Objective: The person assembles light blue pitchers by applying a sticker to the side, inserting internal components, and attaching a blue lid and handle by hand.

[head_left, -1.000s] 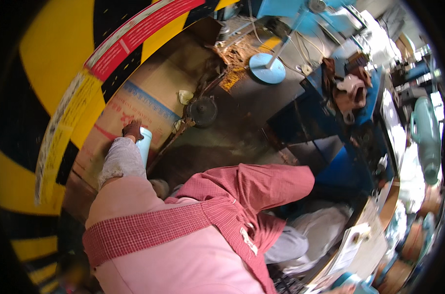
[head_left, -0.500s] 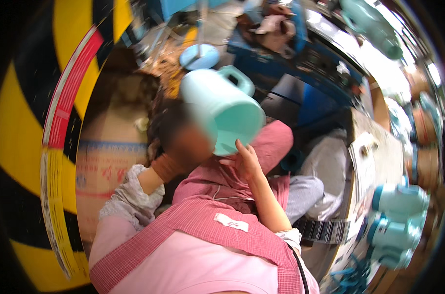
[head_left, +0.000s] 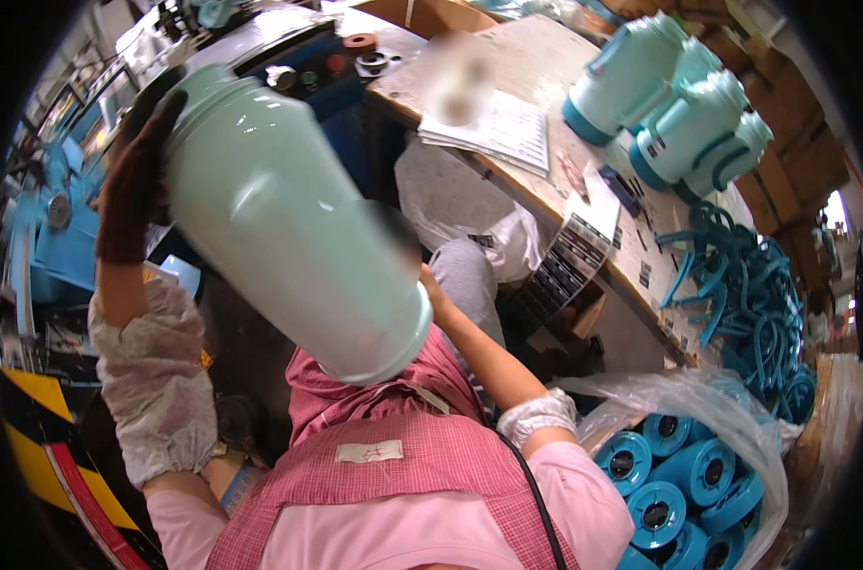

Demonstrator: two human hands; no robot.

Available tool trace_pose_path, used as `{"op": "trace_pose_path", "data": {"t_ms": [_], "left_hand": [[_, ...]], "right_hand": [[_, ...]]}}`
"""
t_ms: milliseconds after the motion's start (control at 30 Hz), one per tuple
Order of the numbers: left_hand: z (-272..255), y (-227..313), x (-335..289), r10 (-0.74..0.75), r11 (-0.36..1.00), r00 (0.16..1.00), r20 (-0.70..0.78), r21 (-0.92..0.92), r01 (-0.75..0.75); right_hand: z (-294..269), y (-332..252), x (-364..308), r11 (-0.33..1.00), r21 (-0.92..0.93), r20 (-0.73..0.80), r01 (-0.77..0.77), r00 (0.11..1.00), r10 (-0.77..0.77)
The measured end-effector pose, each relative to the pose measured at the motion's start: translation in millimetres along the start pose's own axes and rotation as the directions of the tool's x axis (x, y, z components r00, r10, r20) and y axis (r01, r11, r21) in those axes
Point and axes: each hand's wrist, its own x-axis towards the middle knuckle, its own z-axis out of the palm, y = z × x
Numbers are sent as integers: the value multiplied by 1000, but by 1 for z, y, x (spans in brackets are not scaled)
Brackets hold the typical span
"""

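A large pale green plastic jug body (head_left: pixel 270 199) hangs tilted in front of me, its narrower neck at the upper left and its wide rim low over my lap. My left hand (head_left: pixel 132 180), in a dark brown glove, is closed around the neck end. My bare right hand (head_left: pixel 431 290) is against the jug's side near the wide rim. Most of its fingers are hidden behind the jug, and a blurred patch covers the spot beside it. The jug's handle is out of sight.
A worktable (head_left: pixel 522 66) on the right bears papers (head_left: pixel 498 128), several green jugs (head_left: pixel 631 71) with blue bases and a heap of blue straps (head_left: pixel 755 285). At lower right, a clear plastic bag (head_left: pixel 736 408) holds several round blue parts (head_left: pixel 655 513). Blue machinery (head_left: pixel 66 237) stands at left.
My view has swung right toward the worktable. The jug has been raised and turned, its open end now facing down toward my lap. My left hand is now at its neck.
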Motion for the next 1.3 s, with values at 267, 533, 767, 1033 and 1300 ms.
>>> {"op": "trace_pose_path", "data": {"t_ms": [267, 533, 767, 1033, 1300], "left_hand": [[-3, 56, -38, 175, 924, 964, 199, 306, -231], [49, 140, -30, 452, 821, 566, 690, -74, -566], [80, 145, -17, 552, 650, 402, 731, -74, -756], [120, 117, 84, 510, 825, 776, 371, 45, -563], [146, 115, 151, 959, 124, 243, 149, 550, -826]], "right_hand": [[-74, 12, 75, 388, -827, 232, 406, 876, -423], [-228, 62, 80, 161, -944, -219, -288, 912, 348], [-227, 62, 65, 515, -757, -416, -403, 904, 95], [-220, 42, 35, 803, -497, -354, -330, 921, 160], [-156, -33, -12, 919, -322, -537, -228, 843, 21]]}}
